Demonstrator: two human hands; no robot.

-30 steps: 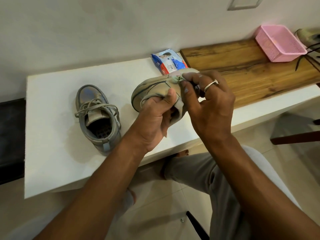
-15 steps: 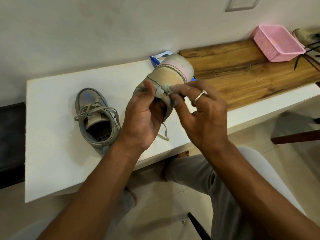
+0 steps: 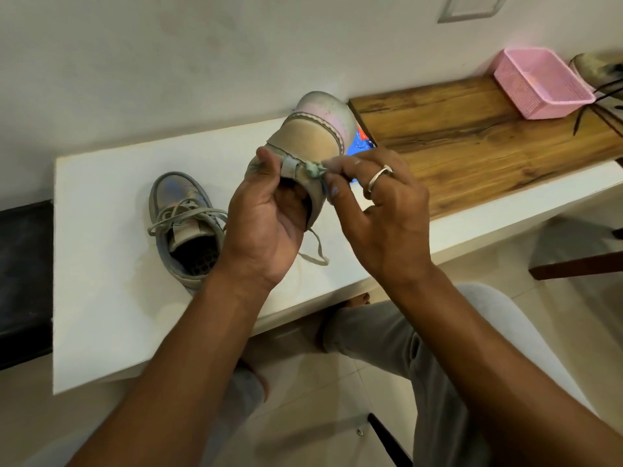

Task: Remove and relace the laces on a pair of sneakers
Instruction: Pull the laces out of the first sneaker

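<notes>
Head view: held sneaker is up off the white table, toe pointing far, over the table's right part near the wooden top; second sneaker sits left of it, bare table on its left and near sides. Left hand is palm-up, thumb on the heel, fingers curled into the opening, gripping it. Right hand pinches the knotted lace at the heel tab, other fingers spread; a loose loop hangs below.

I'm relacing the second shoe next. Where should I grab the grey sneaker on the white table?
Probably take the grey sneaker by its heel collar, from above on the near side: it stands on its sole on the white table, toe toward the wall, mouth open upward, so fingers hook in easily.
</notes>
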